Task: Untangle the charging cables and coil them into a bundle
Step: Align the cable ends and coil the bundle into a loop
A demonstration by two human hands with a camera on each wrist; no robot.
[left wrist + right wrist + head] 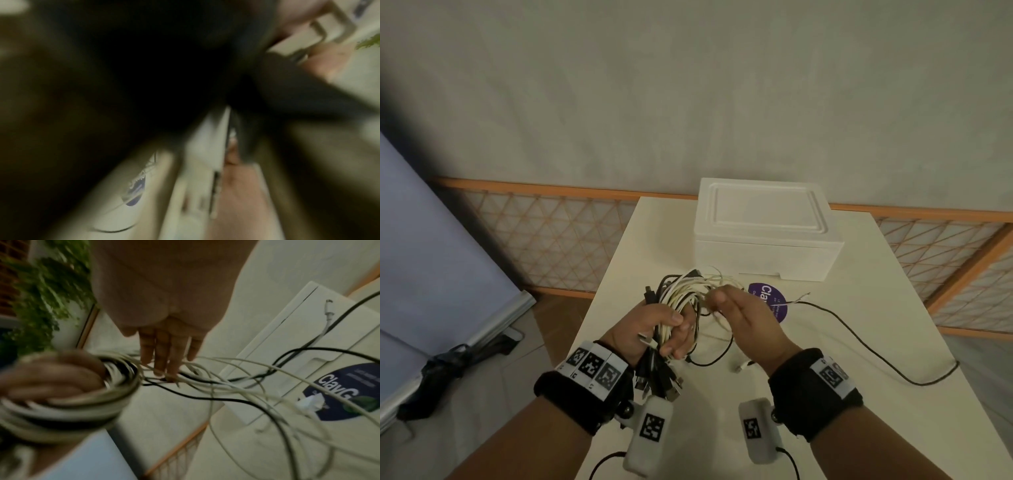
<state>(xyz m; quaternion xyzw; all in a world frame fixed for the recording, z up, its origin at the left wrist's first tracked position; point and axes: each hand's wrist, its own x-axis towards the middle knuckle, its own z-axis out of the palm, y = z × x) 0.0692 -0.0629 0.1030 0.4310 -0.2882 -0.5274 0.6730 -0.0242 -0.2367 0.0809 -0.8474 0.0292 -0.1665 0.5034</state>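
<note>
My left hand grips a coiled bundle of white and black charging cables, held above the white table. Several plugs hang below that fist. My right hand is just right of the coil, its fingers straight and touching loose white strands that run off the coil. In the right wrist view the left hand is blurred around the loops. One black cable trails off to the right across the table. The left wrist view is dark and blurred.
A white foam box stands at the back of the table, with a round purple sticker in front of it. An orange lattice rail runs behind the table. The table's left edge lies below my left arm.
</note>
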